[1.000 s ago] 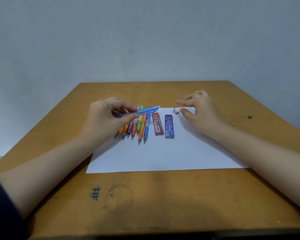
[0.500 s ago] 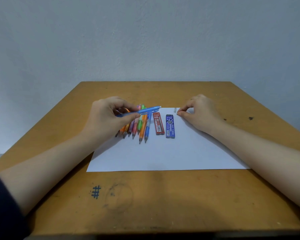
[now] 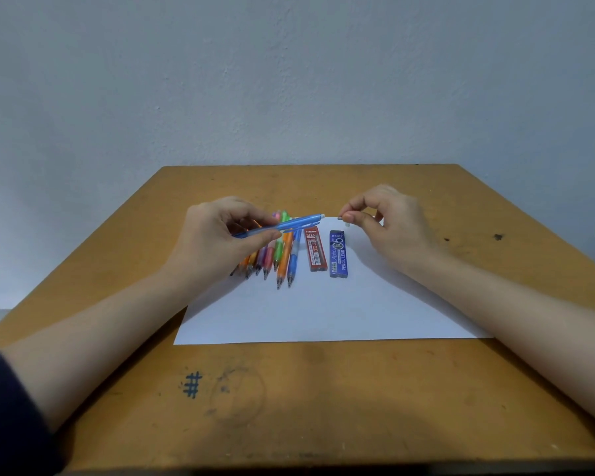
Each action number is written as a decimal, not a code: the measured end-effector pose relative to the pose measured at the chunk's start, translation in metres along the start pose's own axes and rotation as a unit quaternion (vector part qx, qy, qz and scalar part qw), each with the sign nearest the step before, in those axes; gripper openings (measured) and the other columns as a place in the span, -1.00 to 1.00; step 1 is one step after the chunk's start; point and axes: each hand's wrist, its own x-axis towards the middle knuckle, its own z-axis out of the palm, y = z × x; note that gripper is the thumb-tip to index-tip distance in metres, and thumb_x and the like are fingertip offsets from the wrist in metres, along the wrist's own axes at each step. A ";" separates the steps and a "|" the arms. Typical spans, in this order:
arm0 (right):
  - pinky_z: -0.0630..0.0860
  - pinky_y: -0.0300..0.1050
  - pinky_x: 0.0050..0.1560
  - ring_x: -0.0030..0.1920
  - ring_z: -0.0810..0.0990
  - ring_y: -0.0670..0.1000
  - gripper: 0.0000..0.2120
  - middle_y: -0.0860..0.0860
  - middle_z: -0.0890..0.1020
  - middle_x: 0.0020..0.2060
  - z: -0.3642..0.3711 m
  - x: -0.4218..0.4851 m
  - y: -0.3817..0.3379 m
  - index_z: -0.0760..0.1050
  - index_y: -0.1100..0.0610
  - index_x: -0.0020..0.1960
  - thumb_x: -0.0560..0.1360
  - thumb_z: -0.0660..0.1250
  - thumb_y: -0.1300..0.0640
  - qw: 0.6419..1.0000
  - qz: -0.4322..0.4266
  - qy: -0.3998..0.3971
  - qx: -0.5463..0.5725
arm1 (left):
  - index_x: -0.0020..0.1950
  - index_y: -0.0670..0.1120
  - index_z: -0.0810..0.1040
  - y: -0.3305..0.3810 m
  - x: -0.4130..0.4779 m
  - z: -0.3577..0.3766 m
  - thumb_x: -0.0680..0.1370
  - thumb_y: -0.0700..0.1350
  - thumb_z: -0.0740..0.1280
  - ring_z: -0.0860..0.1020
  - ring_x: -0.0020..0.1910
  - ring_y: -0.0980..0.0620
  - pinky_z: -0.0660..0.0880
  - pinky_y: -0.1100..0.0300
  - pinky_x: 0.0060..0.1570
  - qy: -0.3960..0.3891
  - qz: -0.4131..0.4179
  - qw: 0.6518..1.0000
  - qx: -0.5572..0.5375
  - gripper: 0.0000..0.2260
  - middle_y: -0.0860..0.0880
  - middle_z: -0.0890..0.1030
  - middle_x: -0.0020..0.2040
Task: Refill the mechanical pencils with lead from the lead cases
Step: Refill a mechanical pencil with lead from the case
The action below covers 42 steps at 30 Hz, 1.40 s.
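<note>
Even, diffuse indoor light, moderate brightness. Paper sheet (image 3: 323,310) reads evenly white and table (image 3: 323,407) matte. Soft-edged shadows under both forearms; broad dim patch on table at 6 o'clock. Wall (image 3: 289,80) at 12 o'clock flat grey. Centre sharp: I can read print on blue lead case (image 3: 337,254); blue pencil (image 3: 299,223) held in left hand (image 3: 220,238) crisp. Small cap (image 3: 340,218) pinched by right hand (image 3: 389,231) too tiny for me to resolve. Wide-angle stretch at 4 and 8 o'clock; sleeve (image 3: 7,407) at 8 o'clock soft.

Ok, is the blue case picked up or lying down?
Lying flat: the blue case rests on the paper beside the red case, no hand touching it.
</note>
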 end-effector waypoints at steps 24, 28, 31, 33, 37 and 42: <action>0.27 -0.53 -0.12 -0.13 0.44 -0.10 -0.91 -0.04 0.59 -0.24 0.003 -0.007 -0.008 0.62 0.19 -0.14 0.47 0.34 0.22 0.999 -0.024 -0.002 0.023 | -0.01 0.01 0.63 -0.002 0.000 0.002 0.40 0.00 0.42 0.61 -0.13 0.09 0.58 0.18 -0.17 -0.003 0.039 0.999 0.003 -0.81 0.11 0.63 -0.10; 0.27 -0.52 -0.12 -0.15 0.43 -0.11 -0.91 -0.03 0.60 -0.25 0.003 -0.007 -0.009 0.62 0.20 -0.15 0.47 0.34 0.23 0.999 -0.033 0.001 0.010 | -0.01 0.00 0.63 -0.002 0.000 0.002 0.40 0.01 0.41 0.60 -0.11 0.13 0.57 0.26 -0.15 -0.009 0.044 0.999 -0.005 -0.80 0.14 0.61 -0.09; 0.30 -0.33 -0.09 -0.17 0.44 -0.07 -0.87 -0.03 0.60 -0.26 0.003 -0.007 -0.010 0.61 0.19 -0.17 0.46 0.31 0.18 0.998 -0.059 0.002 -0.020 | -0.01 0.00 0.63 -0.001 -0.001 0.003 0.40 0.02 0.39 0.60 -0.10 0.15 0.57 0.27 -0.16 -0.008 0.051 0.999 -0.002 -0.79 0.13 0.61 -0.10; 0.29 -0.12 -0.13 -0.15 0.47 0.01 -0.85 -0.06 0.60 -0.28 0.004 -0.007 -0.011 0.61 0.15 -0.18 0.46 0.29 0.13 0.996 -0.067 0.004 -0.065 | -0.01 -0.01 0.63 -0.001 -0.001 0.003 0.40 0.02 0.39 0.60 -0.10 0.15 0.57 0.29 -0.16 -0.009 0.058 0.998 0.003 -0.79 0.10 0.61 -0.11; 0.22 -0.10 -0.14 -0.16 0.48 0.02 -0.82 -0.07 0.57 -0.30 0.005 -0.008 -0.012 0.59 0.10 -0.20 0.47 0.26 0.07 0.988 -0.087 0.018 -0.124 | -0.01 -0.06 0.65 -0.001 -0.001 0.003 0.42 -0.02 0.40 0.60 -0.09 0.15 0.57 0.30 -0.15 -0.010 0.077 0.997 0.016 -0.80 0.04 0.63 -0.10; 0.18 -0.14 -0.13 -0.17 0.39 -0.06 -0.79 -0.06 0.59 -0.32 0.006 -0.010 -0.015 0.59 0.10 -0.22 0.46 0.22 0.05 0.980 -0.107 0.040 -0.162 | -0.03 -0.12 0.68 -0.002 -0.002 0.004 0.43 -0.05 0.40 0.61 -0.08 0.10 0.59 0.21 -0.16 -0.005 0.086 0.996 0.025 -0.80 -0.01 0.64 -0.09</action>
